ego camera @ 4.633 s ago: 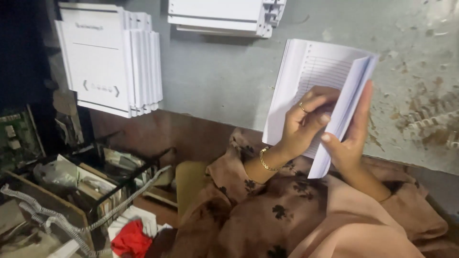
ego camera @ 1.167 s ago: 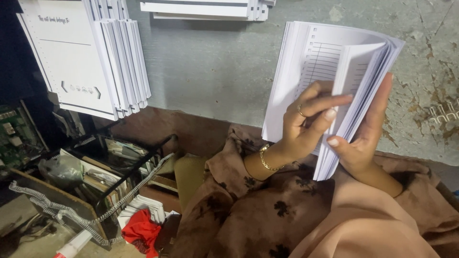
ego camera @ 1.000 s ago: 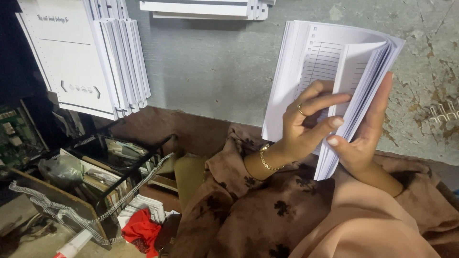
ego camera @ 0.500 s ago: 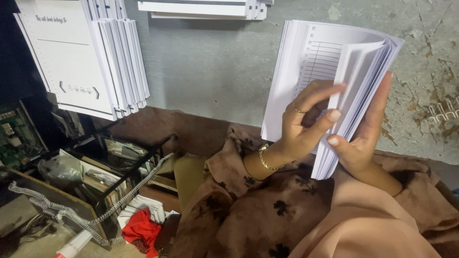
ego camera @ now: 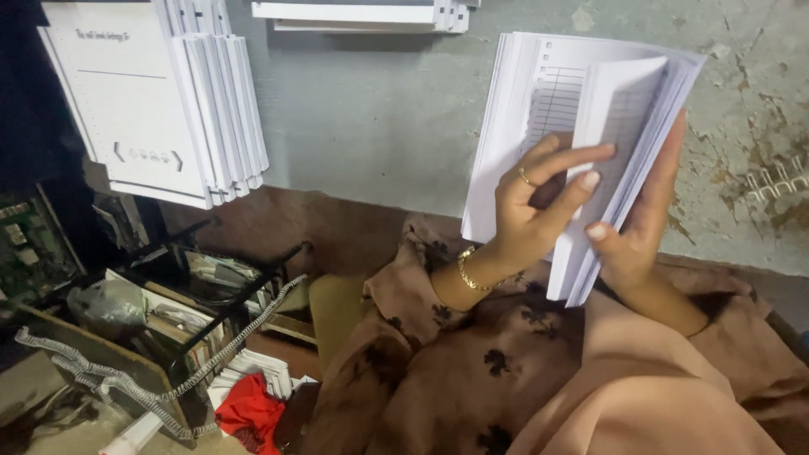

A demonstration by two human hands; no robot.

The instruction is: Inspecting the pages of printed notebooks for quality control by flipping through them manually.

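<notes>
Unbound ruled page block was held upright in front of the grey wall, above the lap, with both hands on it.

Right hand was clasped round the block's right edge from behind, thumb on the front lower corner. The stack appeared to be supported this way so that the loose sheets stayed squared.

Left hand was spread on the front, with the index and middle fingers extended across a curled leaf and holding it bent away from the rest. The printed lines were thus exposed, most likely for checking or counting. A ring and a gold bangle were seen on this hand.

Stacks of identical white blocks were laid fanned on the grey surface at upper left, with another stack at the top. Staggered edges probably kept the sets separable.

Loose binding coil was seen at far right on the wall side. A long wire coil was laid over a dark rack at lower left, beside red cloth.
</notes>
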